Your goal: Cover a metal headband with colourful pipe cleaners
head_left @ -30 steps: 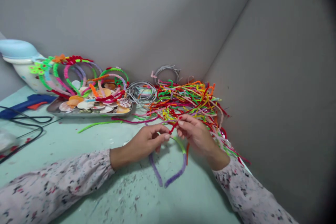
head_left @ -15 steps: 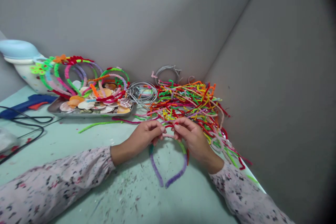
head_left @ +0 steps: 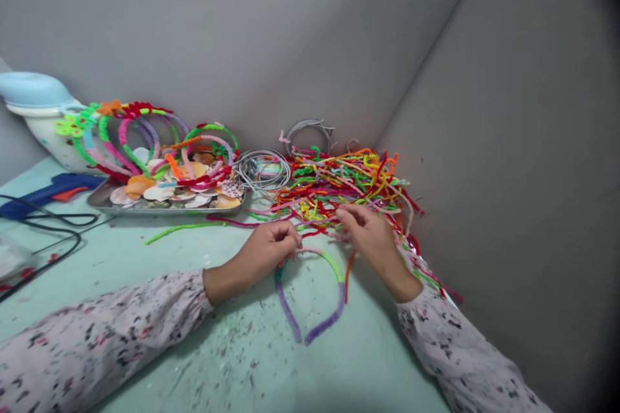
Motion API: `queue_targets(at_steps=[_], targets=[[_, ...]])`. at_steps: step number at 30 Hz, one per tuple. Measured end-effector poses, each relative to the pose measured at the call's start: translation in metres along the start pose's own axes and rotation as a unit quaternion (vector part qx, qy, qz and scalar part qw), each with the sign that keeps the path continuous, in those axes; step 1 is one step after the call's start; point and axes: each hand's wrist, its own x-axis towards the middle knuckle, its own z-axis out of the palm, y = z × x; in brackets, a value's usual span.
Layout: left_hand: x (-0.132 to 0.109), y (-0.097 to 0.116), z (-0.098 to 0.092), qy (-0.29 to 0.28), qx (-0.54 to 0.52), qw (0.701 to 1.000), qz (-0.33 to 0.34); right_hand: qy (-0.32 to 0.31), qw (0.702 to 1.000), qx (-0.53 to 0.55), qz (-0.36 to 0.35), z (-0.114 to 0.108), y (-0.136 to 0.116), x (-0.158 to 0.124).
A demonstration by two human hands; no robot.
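Observation:
A headband [head_left: 335, 317] wrapped in purple, green, teal and pink fuzzy pipe cleaner lies in front of me, its two purple ends pointing toward me. My left hand [head_left: 271, 250] is pinched closed at the top left of the band, its fingers covering part of it. To the right, my right hand [head_left: 371, 242] hovers at the near edge of a heap of coloured pipe cleaners [head_left: 334, 181]. Its thumb and forefinger are pressed together; what they hold, if anything, cannot be made out. An orange pipe cleaner [head_left: 349, 275] hangs down between that hand and the band.
A metal tray [head_left: 169, 211] of seashells [head_left: 159, 193] stands at the back left, with several finished headbands [head_left: 128, 142] on it. Wire coils [head_left: 264, 171] lie beside it. A blue glue gun [head_left: 48, 193], a black cable [head_left: 72, 239] and a lidded white container [head_left: 53, 132] are at far left.
My right hand has moved away from the left, to the right and slightly up over the heap. My left hand and the headband have stayed almost in place.

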Motion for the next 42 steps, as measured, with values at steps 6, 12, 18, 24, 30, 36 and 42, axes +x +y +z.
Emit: queue_targets(at_steps=[6,12,18,24,30,36,42], targets=[[-0.002,0.006,0.000,0.017,-0.028,0.999,0.002,-0.013,0.997,-0.038,-0.067,-0.005,-0.002,0.000],[-0.004,0.007,0.001,0.016,-0.031,0.999,0.010,-0.192,0.957,0.198,0.083,0.011,-0.018,-0.016],[-0.004,0.005,0.004,0.003,-0.062,0.997,0.036,-0.200,0.925,0.303,0.116,0.016,-0.016,-0.021],[-0.007,0.006,0.004,0.003,-0.137,0.989,0.063,-0.191,0.886,0.385,0.174,0.018,-0.017,-0.024],[-0.007,0.007,0.002,-0.021,-0.122,0.990,0.061,-0.195,0.907,0.337,0.162,0.018,-0.020,-0.026],[-0.005,0.005,0.001,-0.027,-0.069,0.997,0.037,-0.148,0.961,0.213,0.100,0.016,-0.031,-0.028],[-0.003,0.003,0.001,-0.054,-0.044,0.998,0.008,-0.117,0.990,0.072,-0.040,0.017,-0.027,-0.034]])
